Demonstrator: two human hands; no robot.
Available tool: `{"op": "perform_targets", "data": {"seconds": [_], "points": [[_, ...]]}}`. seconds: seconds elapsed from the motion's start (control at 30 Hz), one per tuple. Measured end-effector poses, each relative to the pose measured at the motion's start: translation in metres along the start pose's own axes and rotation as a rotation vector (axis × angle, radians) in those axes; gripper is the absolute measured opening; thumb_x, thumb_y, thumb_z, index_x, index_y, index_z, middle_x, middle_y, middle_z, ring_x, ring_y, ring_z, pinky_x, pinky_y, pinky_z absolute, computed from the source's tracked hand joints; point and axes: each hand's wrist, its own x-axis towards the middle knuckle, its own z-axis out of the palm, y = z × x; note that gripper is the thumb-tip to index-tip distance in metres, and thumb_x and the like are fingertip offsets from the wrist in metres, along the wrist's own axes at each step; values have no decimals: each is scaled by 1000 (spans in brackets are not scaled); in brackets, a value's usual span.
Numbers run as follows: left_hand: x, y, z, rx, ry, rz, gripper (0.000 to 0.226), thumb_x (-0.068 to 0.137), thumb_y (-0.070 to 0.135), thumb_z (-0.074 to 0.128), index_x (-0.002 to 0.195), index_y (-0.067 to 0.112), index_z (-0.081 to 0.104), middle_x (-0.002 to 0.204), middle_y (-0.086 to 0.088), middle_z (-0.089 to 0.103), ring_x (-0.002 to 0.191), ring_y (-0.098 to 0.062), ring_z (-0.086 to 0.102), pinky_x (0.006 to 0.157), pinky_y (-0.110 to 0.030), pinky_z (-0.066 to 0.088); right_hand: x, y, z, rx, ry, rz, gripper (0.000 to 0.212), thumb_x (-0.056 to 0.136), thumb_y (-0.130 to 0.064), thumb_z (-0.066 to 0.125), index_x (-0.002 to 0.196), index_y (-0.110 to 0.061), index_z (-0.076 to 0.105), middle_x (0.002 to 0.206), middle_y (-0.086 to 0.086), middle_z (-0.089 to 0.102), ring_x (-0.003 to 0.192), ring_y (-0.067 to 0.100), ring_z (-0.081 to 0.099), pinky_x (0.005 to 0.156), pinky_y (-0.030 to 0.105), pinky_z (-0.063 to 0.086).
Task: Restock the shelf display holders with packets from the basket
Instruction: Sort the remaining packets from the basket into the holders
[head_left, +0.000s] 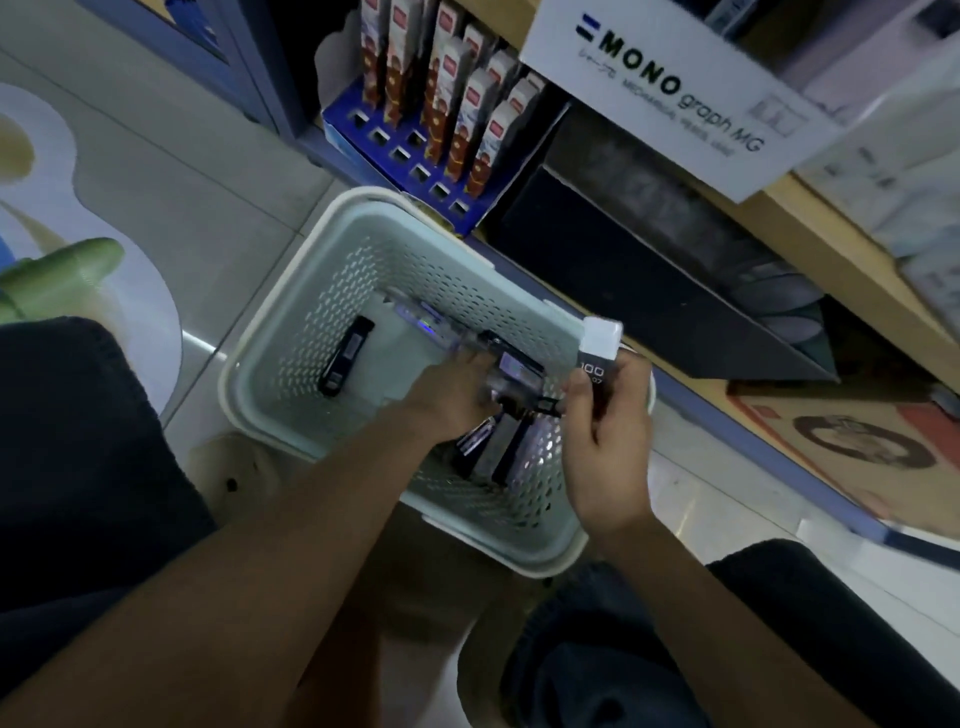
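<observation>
pale tiled floor (208, 182) holds the pale green perforated plastic basket (270, 332), above whose rim the right hand (608, 441) pinches by its flat lower sides a slim black white-topped packet (597, 364), probably light, stiff and slippery, while the left hand (452, 395) is inside among dark packets (345, 358), its grip too blurred to tell.

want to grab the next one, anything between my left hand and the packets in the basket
Nothing visible: the left hand is inside the basket, fingers on the packets. The right hand holds another packet aside.
</observation>
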Motion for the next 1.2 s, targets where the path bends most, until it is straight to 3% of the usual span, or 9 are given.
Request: {"op": "perform_targets", "data": {"seconds": [0.17, 0.37, 0.43, 0.53, 0.73, 0.83, 0.9, 1.03, 1.2], "points": [[14, 8, 19, 101, -22, -27, 53, 85, 39, 62, 122, 3, 49, 129, -19, 48, 122, -35, 42, 94, -39, 40, -7, 14, -21, -106, 80, 30, 9, 98, -29, 39, 105, -24, 37, 72, -11, 49, 60, 6, 48, 59, 38, 44], [16, 22, 39, 152, -115, -133, 68, 85, 50, 58, 129, 2, 40, 134, -19, 43, 128, -33, 34, 102, -41, 34, -1, 28, -27, -19, 61, 109, 2, 98, -25, 40, 98, -26, 38, 70, -13, 47, 58, -2, 46, 59, 23, 35], [17, 24, 42, 184, -125, -151, 66, 86, 49, 56, 131, 3, 42, 133, -19, 46, 125, -34, 39, 101, -39, 35, -1, 27, -27, -19, 54, 103, 12, 98, -25, 40, 91, -34, 37, 69, -12, 46, 57, -1, 46, 56, 21, 35], [19, 28, 43, 131, -124, -160, 50, 89, 39, 54, 126, 6, 48, 126, -19, 56, 116, -35, 52, 92, -37, 45, 1, 30, -25, -15, 52, 98, 14, 98, -27, 40, 89, -36, 36, 68, -12, 46, 56, 3, 44, 57, 24, 35], [4, 43, 44, -51, -244, -213, 51, 100, 29, 37, 140, 0, 23, 124, -27, 55, 110, -39, 55, 81, -36, 42, 3, 35, -25, -26, 61, 78, 4, 98, -24, 42, 97, -23, 38, 69, -10, 47, 58, 3, 45, 56, 22, 37], [0, 50, 38, -135, -358, -192, 38, 98, 34, 43, 122, 5, 43, 96, -21, 61, 97, -33, 60, 64, -28, 38, 2, 35, -27, -37, 69, 70, 5, 98, -22, 43, 96, -24, 38, 67, -11, 47, 58, 1, 47, 53, 15, 35], [-1, 51, 38, -149, -407, -197, 35, 96, 34, 49, 109, 2, 48, 84, -14, 58, 95, -31, 61, 62, -29, 39, 0, 35, -28, -45, 75, 66, 9, 98, -21, 44, 94, -27, 38, 67, -11, 47, 58, 0, 48, 53, 13, 35], [-8, 41, 47, -180, -399, -213, 42, 97, 32, 45, 128, 4, 42, 119, -17, 58, 103, -30, 57, 84, -35, 46, -2, 34, -32, -25, 62, 75, 10, 98, -20, 43, 93, -26, 37, 67, -10, 48, 61, 6, 51, 58, 28, 46], [-21, 42, 41, -197, -172, -170, 40, 98, 16, 36, 137, 6, 32, 105, -23, 62, 92, -33, 61, 75, -37, 47, -2, 32, -37, 11, 28, 86, 3, 98, -20, 43, 98, -21, 41, 71, -2, 52, 69, 25, 56, 66, 46, 51]]}}
